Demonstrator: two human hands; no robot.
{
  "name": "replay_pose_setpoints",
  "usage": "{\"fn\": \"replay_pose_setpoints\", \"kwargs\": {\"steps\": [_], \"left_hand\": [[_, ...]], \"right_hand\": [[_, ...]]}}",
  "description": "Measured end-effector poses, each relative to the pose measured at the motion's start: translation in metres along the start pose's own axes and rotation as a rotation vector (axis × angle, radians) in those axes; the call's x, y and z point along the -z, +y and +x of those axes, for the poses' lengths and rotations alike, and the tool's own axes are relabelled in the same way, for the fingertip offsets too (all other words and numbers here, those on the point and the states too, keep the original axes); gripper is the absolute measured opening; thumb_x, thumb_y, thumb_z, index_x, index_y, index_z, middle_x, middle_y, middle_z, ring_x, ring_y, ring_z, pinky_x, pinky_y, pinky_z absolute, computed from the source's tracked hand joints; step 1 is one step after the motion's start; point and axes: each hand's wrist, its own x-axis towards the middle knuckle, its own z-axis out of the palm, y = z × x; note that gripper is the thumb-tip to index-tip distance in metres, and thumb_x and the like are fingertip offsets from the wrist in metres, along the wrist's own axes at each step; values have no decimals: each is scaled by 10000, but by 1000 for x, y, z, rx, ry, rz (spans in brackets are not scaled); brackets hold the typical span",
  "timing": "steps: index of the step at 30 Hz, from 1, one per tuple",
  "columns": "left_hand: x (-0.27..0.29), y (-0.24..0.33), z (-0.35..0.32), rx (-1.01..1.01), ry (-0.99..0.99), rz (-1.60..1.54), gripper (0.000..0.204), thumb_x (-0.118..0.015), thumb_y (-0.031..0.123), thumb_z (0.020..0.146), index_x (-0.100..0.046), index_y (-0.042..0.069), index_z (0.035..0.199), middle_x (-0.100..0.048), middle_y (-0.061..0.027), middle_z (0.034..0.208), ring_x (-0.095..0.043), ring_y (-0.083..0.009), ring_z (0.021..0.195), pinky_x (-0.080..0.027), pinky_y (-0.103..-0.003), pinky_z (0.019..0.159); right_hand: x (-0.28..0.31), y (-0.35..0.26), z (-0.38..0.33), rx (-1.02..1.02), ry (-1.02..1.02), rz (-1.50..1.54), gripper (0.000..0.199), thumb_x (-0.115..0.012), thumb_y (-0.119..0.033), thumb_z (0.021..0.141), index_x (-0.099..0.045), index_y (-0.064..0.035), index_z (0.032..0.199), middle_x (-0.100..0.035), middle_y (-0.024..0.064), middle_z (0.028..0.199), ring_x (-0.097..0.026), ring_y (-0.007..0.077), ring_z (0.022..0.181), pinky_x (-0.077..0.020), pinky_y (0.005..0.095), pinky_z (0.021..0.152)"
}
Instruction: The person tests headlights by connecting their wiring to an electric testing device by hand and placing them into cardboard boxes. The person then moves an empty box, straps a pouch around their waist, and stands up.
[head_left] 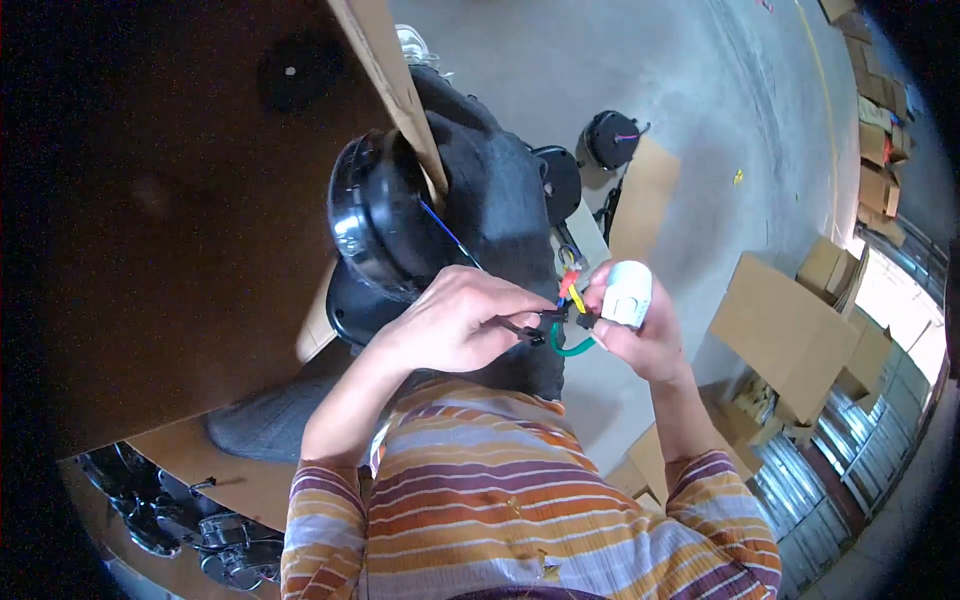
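My left hand is closed, pinching a black plug on a short black lead. Facing it, my right hand is closed around a white rounded cylinder, with a small black connector at its fingertips. Between the hands run coloured wires: a green loop, a yellow wire and a red piece. Whether the two connectors touch, I cannot tell. A shiny black round housing rests by my legs, left of my hands, with a blue wire running from it toward my left hand.
A large brown board fills the left side, its edge close to the housing. Another black round unit sits on the floor ahead beside a cardboard sheet. Cardboard boxes are stacked at the right. Several black units lie at lower left.
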Motion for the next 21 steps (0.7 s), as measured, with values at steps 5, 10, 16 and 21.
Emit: {"fn": "replay_pose_setpoints", "kwargs": {"steps": [5, 10, 16, 21], "left_hand": [[-4, -4, 0, 30, -35, -68, 230, -465, 22, 520, -521, 8, 743, -481, -102, 561, -483, -230, 513, -367, -283, 464], [-4, -9, -3, 84, -84, -115, 219, -457, 19, 528, -529, 9, 734, -467, -100, 536, -473, -217, 488, -361, -271, 460], [-4, -7, -3, 118, -140, -114, 214, -462, 19, 534, -534, 15, 735, -468, -98, 533, -470, -210, 481, -353, -265, 449], [-1, -7, 2, 125, -191, -135, 194, -471, 30, 555, -536, 26, 738, -472, -98, 533, -476, -213, 488, -355, -267, 450]], "right_hand": [[4, 1, -3, -53, -79, -11, 352, -491, 11, 592, -377, -31, 922, -443, 22, 774, -432, 73, 714, -359, 191, 612], [-1, 3, -2, -75, -63, -33, 347, -462, 42, 550, -386, -22, 882, -436, 38, 763, -427, 111, 721, -353, 243, 648], [-1, 10, -2, 27, -125, -111, 387, -486, -16, 617, -340, -27, 975, -435, 30, 789, -421, 93, 729, -351, 217, 640], [1, 3, -1, -6, -199, -285, 368, -461, 38, 593, -369, -29, 943, -420, 31, 833, -413, 80, 747, -351, 204, 630]]}}
